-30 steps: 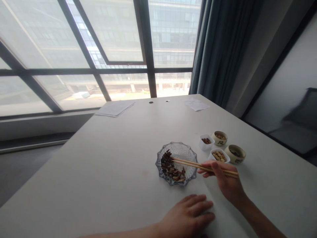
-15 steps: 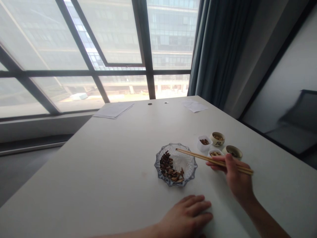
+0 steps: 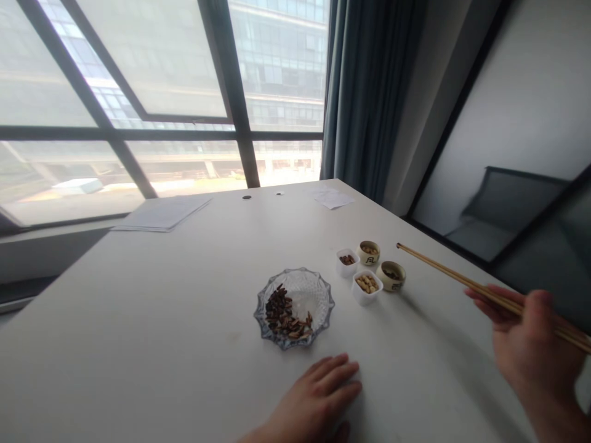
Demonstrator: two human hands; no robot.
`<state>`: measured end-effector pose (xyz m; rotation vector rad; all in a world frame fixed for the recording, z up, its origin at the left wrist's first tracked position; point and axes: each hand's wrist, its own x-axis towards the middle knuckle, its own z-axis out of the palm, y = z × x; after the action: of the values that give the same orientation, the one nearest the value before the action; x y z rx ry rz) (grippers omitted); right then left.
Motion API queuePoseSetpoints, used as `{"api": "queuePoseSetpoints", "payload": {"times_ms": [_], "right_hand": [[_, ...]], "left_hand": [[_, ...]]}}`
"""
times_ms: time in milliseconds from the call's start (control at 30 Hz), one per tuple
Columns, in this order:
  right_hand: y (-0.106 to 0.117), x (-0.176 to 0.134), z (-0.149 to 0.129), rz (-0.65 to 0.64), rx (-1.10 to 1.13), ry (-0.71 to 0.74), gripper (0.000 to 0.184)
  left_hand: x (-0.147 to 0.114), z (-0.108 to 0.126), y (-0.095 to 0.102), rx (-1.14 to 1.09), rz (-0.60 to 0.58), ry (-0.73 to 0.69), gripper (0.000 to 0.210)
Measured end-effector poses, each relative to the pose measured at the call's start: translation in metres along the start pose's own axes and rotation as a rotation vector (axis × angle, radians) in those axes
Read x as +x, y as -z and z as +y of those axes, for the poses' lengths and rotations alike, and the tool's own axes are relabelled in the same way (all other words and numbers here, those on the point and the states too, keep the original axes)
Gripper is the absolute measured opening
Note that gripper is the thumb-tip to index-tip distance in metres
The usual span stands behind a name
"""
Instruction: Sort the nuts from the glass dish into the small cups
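Observation:
In my right hand (image 3: 538,347) is a pair of wooden chopsticks (image 3: 446,272), held above the table's right side, pointing left. Their tips are together, with a dark spot at the end that I cannot make out. My left hand (image 3: 318,394) rests on the table, fingers stretched out and holding nothing. Just beyond it stands a scalloped glass bowl (image 3: 318,294), with dark brown elongated pieces heaped at its left and front. To its right are a white cup of brown pieces (image 3: 346,269), a white cup of peanuts (image 3: 367,297) and two cream cups (image 3: 369,259) with small contents.
The white table (image 3: 184,320) reaches to the window. Stacked paper sheets (image 3: 161,213) lie at its far left, and more paper (image 3: 333,198) at its far right. A dark curtain (image 3: 364,92) hangs behind the right corner.
My right hand has carried the chopsticks rightward, from over the glass bowl to beyond the small cups. The view has turned somewhat right; my left hand still rests on the table.

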<state>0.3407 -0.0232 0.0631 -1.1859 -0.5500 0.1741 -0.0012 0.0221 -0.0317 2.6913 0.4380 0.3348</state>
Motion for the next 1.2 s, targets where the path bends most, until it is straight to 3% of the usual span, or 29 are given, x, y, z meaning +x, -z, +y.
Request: {"api": "queuePoseSetpoints", "payload": {"times_ms": [67,167,333,633,1000,1200], "right_hand": [[0.004,-0.002,0.007,0.045,0.015,-0.046,0.039],[0.009,-0.003,0.020,0.001,-0.019,-0.099,0.046],[0.012,-0.001,0.030,-0.032,-0.046,-0.030,0.049],[0.010,-0.001,0.026,-0.095,-0.114,-0.045,0.052],[0.020,0.000,0.019,-0.117,-0.172,0.006,0.042],[0.002,-0.013,0.001,-0.055,-0.062,-0.047,0.043]], "left_hand": [[0.000,0.000,0.001,-0.009,-0.004,0.001,0.049],[-0.001,0.001,0.002,-0.018,-0.010,0.007,0.051],[0.000,0.004,0.006,-0.032,-0.018,0.033,0.057],[-0.001,0.004,0.003,-0.042,0.023,0.010,0.051],[0.000,0.003,0.002,-0.030,0.019,0.009,0.049],[-0.001,0.005,0.001,-0.028,0.024,0.005,0.050]]}}
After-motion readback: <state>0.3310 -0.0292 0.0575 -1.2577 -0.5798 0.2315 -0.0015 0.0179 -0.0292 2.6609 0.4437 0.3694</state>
